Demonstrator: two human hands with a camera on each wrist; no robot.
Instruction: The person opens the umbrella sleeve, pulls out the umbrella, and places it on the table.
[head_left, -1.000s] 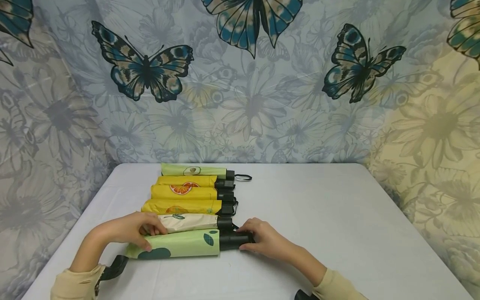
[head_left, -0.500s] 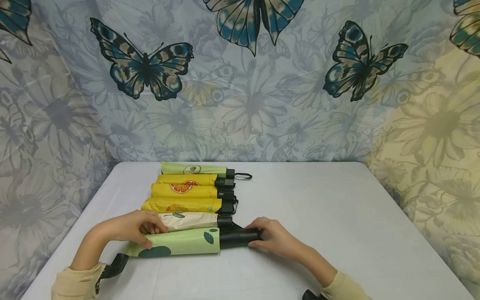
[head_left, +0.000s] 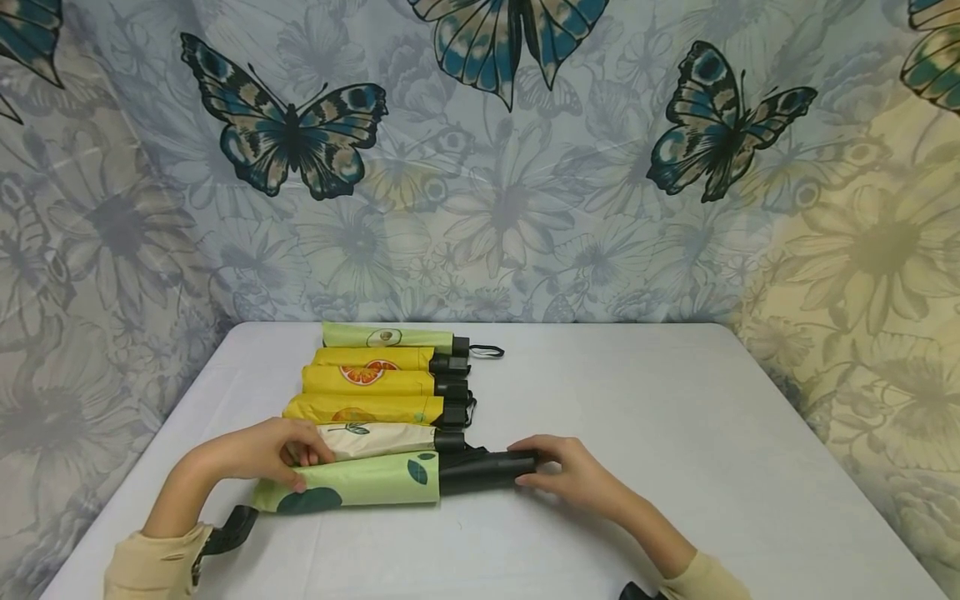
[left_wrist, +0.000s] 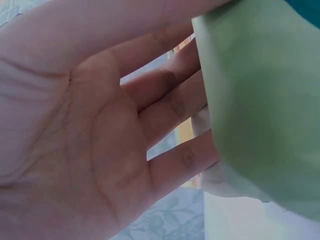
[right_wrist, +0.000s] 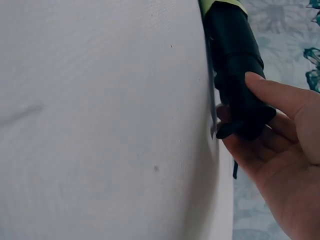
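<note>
In the head view a light green sleeve (head_left: pixel 375 482) with dark green leaf prints lies at the near end of a row of folded umbrellas. A black folded umbrella (head_left: pixel 483 472) sticks out of its right end. My left hand (head_left: pixel 255 454) holds the sleeve near its left end, thumb on the near side. In the left wrist view the fingers (left_wrist: pixel 175 105) go behind the sleeve (left_wrist: pixel 260 105). My right hand (head_left: pixel 581 477) grips the umbrella's outer end. In the right wrist view the thumb (right_wrist: pixel 280 95) lies on one side of the black umbrella (right_wrist: pixel 237 60), fingers on the other.
Behind the green sleeve lie a cream umbrella (head_left: pixel 386 442), several yellow ones such as an orange-slice one (head_left: pixel 405 383), and a green avocado-print one (head_left: pixel 420 340). All rest side by side on the white table (head_left: pixel 675 417). A butterfly-print cloth (head_left: pixel 510 217) hangs behind.
My right hand has moved to the right with the black umbrella, and more of it now shows outside the green sleeve. The left hand and sleeve have stayed in place.
</note>
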